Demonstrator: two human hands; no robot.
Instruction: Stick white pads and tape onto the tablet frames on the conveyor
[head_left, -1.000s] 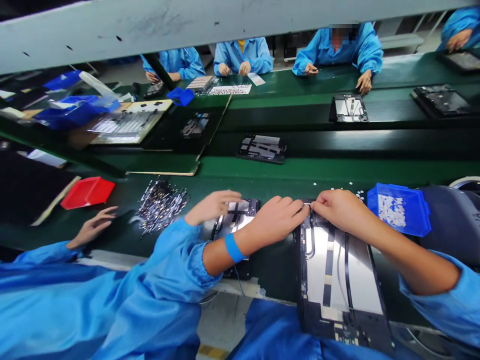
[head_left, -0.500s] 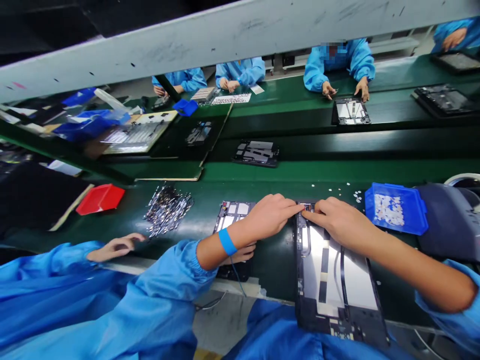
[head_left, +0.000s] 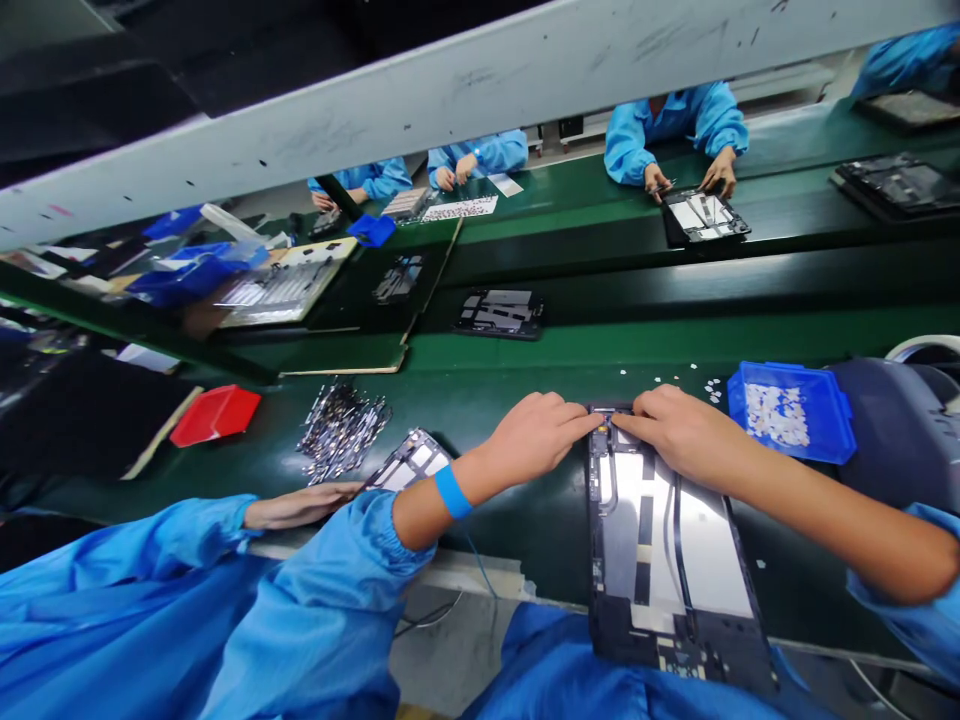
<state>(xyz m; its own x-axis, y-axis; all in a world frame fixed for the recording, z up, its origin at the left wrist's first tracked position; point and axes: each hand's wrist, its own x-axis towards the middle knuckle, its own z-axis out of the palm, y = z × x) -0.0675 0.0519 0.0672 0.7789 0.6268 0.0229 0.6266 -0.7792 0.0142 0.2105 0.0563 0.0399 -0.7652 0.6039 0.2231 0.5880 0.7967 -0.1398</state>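
Left hand (head_left: pixel 536 437): mine, blue wristband at the wrist; fingers drawn together, their tips pressed on the top edge of the open tablet chassis.
Right hand (head_left: pixel 679 430): mine, fingers curled and bunched, tips down on the same top edge, nearly meeting the left fingertips. I cannot tell if a small part sits pinched between them.
Open tablet chassis (head_left: pixel 664 545): lies back-open on the green worktop (head_left: pixel 525 380) straight in front of me, long side running toward me; silver plates, black strips and a cable show inside.
Blue parts tray (head_left: pixel 791 412): just right of my right hand, holding small white pieces; a few more lie scattered on the worktop beside it.
Progress, as I judge it: work sits at the top edge only; the lower board area is untouched by the hands, and the chassis has no cover on.
Co-worker's hand (head_left: pixel 300 503): at my left, flat by a second tablet frame (head_left: pixel 409 465) that is tilted up.
Metal parts heap (head_left: pixel 341 430): loose, beyond that frame.
Red tray (head_left: pixel 217 413): far left.
Other chassis (head_left: pixel 499 312): on the belt beyond, apart from mine.
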